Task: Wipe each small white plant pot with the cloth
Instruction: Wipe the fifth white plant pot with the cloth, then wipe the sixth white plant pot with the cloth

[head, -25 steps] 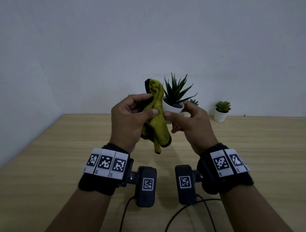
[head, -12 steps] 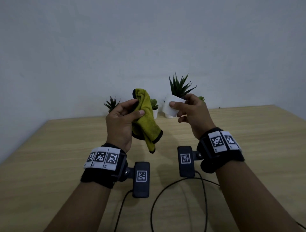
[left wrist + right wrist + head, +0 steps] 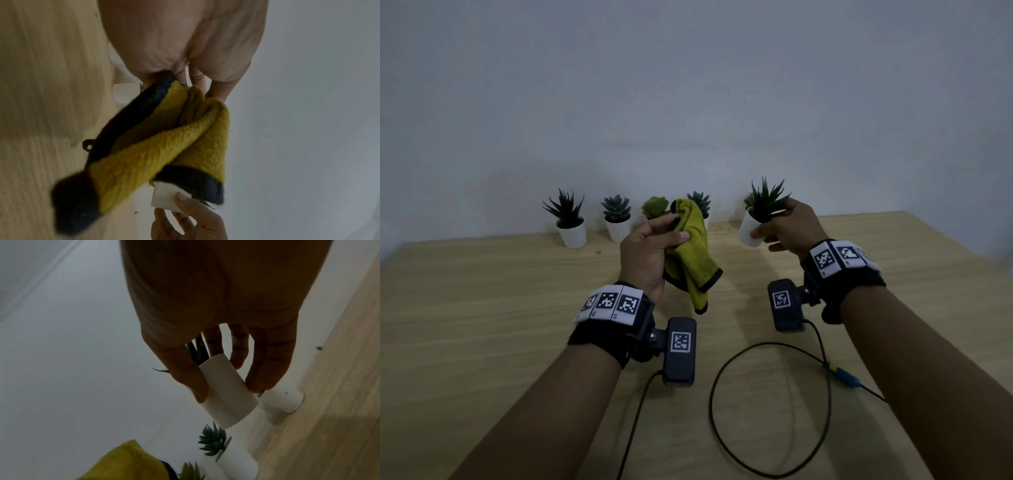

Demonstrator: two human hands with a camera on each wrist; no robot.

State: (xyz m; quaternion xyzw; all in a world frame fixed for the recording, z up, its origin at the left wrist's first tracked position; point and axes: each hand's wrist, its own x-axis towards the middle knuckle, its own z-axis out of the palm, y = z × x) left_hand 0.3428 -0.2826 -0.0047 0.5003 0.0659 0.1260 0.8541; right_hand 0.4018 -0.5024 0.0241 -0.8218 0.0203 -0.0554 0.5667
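At frame centre the left hand (image 3: pixel 650 253) grips the bunched yellow cloth (image 3: pixel 690 253) above the tabletop (image 3: pixel 482 325), while right of it the right hand (image 3: pixel 787 228) pinches a tilted white plant pot (image 3: pixel 750 230) aloft, apart from the cloth.

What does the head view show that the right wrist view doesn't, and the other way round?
Only the head view shows the left hand gripping the yellow-green cloth with dark trim, the row of potted succulents along the wall, including the leftmost spiky plant in its white pot, and the black cable looped on the wooden table.

Only the right wrist view shows the right hand's fingertips on the pot's wall.

Both show the right hand holding the small white pot, tilted, off the table.
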